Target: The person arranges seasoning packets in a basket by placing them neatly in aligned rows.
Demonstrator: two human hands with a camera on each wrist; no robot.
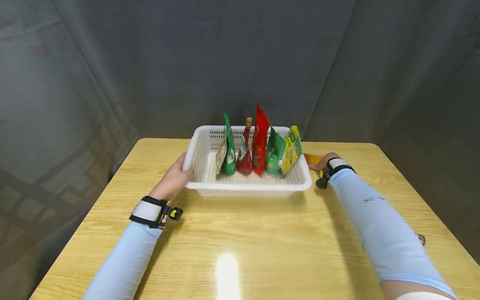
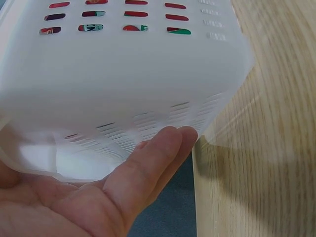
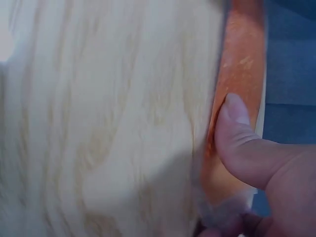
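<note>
A white slotted basket [image 1: 247, 186] stands at the table's far middle. In it stand a green packet [image 1: 227, 150], a red bottle [image 1: 245, 155], a tall red packet [image 1: 260, 141], another green packet [image 1: 275, 153] and a yellow-green packet [image 1: 291, 152]. My left hand [image 1: 174, 179] holds the basket's front left corner, thumb on the rim. The left wrist view shows my left hand's fingers [image 2: 148, 168] lying under the basket [image 2: 123, 74]. Just right of the basket, my right hand [image 1: 323, 161] pinches an orange packet [image 1: 312, 158]. Up close, its thumb [image 3: 247, 148] presses on the orange packet [image 3: 242, 74].
The wooden table [image 1: 240, 237] has rounded corners, and grey cloth walls close it in behind and at both sides. A small dark object [image 1: 421, 239] lies near the right edge beside my right sleeve. Light glares on the tabletop near the front.
</note>
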